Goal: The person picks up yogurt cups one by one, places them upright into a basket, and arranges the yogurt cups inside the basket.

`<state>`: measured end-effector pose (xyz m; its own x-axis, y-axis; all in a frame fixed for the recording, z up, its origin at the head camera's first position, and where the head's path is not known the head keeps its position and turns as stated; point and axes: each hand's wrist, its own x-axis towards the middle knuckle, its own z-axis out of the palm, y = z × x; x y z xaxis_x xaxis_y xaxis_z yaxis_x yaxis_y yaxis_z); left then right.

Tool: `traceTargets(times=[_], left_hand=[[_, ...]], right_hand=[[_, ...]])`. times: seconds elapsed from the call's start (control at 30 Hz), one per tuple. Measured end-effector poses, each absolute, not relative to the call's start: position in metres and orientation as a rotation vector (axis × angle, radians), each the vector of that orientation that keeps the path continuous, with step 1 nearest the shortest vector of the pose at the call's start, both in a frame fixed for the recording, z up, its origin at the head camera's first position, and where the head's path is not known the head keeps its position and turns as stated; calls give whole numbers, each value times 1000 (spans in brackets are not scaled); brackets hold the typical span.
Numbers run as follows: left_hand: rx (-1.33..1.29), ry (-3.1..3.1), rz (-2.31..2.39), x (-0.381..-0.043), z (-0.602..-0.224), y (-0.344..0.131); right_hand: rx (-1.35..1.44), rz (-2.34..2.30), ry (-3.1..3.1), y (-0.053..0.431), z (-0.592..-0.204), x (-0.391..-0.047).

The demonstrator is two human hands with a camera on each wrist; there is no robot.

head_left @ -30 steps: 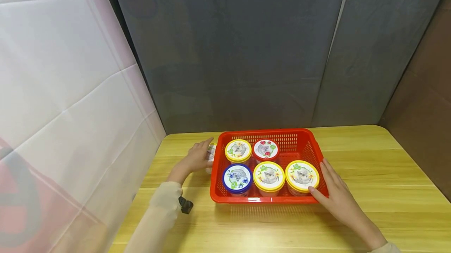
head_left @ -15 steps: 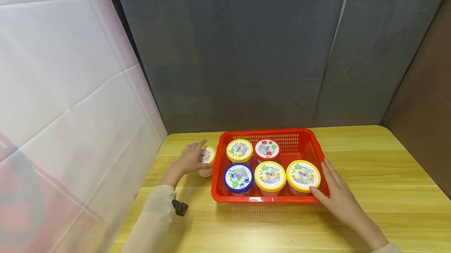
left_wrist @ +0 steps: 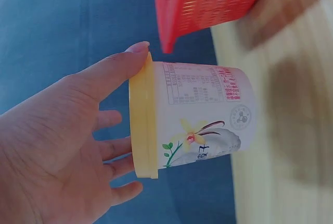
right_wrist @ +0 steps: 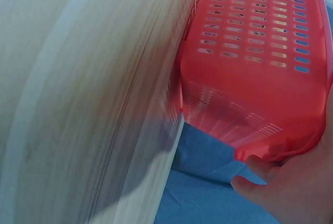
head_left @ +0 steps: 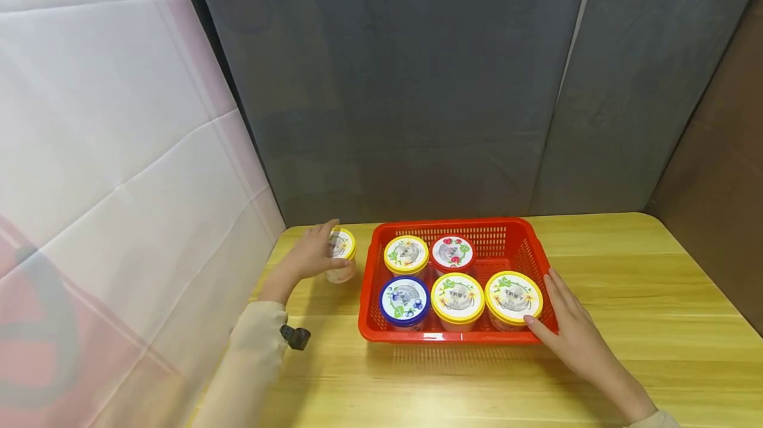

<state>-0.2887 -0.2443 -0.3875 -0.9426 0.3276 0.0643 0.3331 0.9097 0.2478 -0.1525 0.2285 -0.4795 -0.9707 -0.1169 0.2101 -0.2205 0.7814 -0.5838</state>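
My left hand [head_left: 308, 252] holds a paper ice cream tub [left_wrist: 200, 114] by its yellow lid, thumb on one side and fingers round the other. In the left wrist view the white tub shows a vanilla flower print, and its base is close over the table. In the head view it is left of the red plastic basket [head_left: 453, 336]. My right hand [head_left: 572, 325] grips the basket's right rim, its thumb over the inside and its fingers along the outer wall. Several tubs stand in the basket: yellow-lidded tubs [head_left: 456, 297], a blue-lidded one [head_left: 404, 300] and a red-lidded one [head_left: 452, 253].
The basket stands on a light wooden table [head_left: 453, 388]. A dark grey panel [head_left: 381, 97] rises behind the table, a white panel [head_left: 119, 116] at its left and a brown one [head_left: 715, 150] at its right.
My left hand has moved the yellow-lidded tub left and toward the back, away from the basket's left side. My right hand stays at the basket's right rim.
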Motion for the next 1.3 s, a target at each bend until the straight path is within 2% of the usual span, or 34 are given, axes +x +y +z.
traceTargets(times=[0.4, 0.7, 1.3], left_hand=[[-464, -3088, -349, -289, -349, -231], [-508, -3095, -348, -295, -332, -214], [-622, -3093, -412, -311, -317, -133]], right_hand=[[264, 944, -2818, 230, -479, -153], [278, 946, -2798, 228, -479, -153], [277, 955, -2789, 228, -482, -154]])
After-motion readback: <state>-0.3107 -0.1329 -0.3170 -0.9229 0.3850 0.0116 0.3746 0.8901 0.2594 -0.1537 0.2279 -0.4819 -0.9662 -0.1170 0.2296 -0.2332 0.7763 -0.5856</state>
